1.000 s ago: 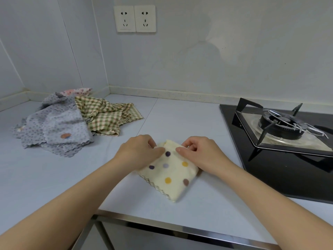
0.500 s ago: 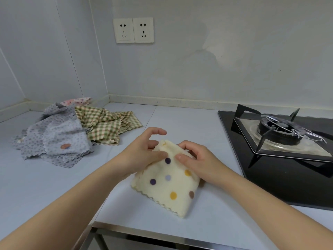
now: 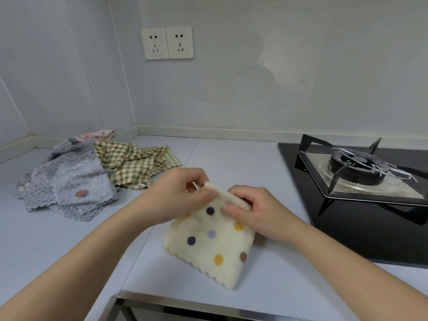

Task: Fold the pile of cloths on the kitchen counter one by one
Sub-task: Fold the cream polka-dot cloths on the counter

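Folded cream cloth with coloured dots (image 3: 208, 242) is seen near the front edge of the counter (image 3: 231, 158), its far corner raised off the surface, its scalloped near edge resting on it. The raised corner is pinched by the left hand (image 3: 178, 195), thumb on the near face and fingers curled behind. The right side of the same cloth is gripped by the right hand (image 3: 251, 213), thumb laid across the dotted face, fingers curled round the folded edge. The two hands are set just beside each other at the cloth's top.

The unfolded pile is noted well to the left, toward the corner of the walls: a grey spotted cloth (image 3: 69, 184) lies in front, a green checked cloth (image 3: 134, 165) beside and partly under it, and a pinkish patterned cloth (image 3: 97, 135) shows behind; how many layers lie beneath cannot be told from this angle.

A black gas hob (image 3: 361, 223) with a burner (image 3: 356, 165) is set into the counter on the right, apart from the cloth. Two wall sockets (image 3: 167, 42) are mounted on the back wall. A metal counter edge (image 3: 185, 302) is visible at the bottom.
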The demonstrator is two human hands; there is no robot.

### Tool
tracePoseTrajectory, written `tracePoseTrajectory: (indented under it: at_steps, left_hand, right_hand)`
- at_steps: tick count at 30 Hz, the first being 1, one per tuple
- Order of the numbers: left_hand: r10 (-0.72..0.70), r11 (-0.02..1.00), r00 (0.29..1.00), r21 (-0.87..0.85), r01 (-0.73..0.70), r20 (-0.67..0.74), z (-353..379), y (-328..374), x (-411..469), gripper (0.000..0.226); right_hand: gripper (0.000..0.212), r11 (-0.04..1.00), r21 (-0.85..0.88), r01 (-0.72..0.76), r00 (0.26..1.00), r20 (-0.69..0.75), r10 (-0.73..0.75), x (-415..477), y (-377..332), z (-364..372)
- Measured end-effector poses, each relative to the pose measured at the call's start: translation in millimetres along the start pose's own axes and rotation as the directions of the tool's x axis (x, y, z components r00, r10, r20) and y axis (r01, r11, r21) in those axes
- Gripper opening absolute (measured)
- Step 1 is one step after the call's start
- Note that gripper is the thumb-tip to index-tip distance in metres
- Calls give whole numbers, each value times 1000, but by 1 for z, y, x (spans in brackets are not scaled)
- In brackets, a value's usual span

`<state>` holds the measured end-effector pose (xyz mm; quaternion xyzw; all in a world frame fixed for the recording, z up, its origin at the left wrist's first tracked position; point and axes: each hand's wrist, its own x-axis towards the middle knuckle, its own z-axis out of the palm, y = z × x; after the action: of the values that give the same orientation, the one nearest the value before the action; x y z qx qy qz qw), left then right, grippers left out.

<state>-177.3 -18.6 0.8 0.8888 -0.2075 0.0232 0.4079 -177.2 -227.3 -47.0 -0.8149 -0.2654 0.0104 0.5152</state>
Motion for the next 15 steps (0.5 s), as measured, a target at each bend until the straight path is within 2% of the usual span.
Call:
tracePoseTrajectory:
  at_steps: [3,5,9,13,15]
  left_hand:
    - [6,992,1000,-124,-5,10,-12,-2,0,32]
    - [-5,979,1000,-202,8,13,-19,-3,0,30]
    - [-1,956,1000,-293,-3,-12,-30,-3,-1,18]
    - [2,938,997,-346,-31,-82,-35,2,-2,15]
    - [26,931,994,-361,-62,-102,-31,5,-3,15]
  right_hand:
    - [34,999,-20,-31,997,74,32,0,4,-7]
    - [44,999,-34,-28,996,78,31,0,5,-11]
    - [24,999,-46,-21,998,65,24,0,1,-19]
    - [24,998,-44,38,999,38,-36,1,-5,-24]
    - [22,1000,-8,28,994,106,-27,3,-12,-25]
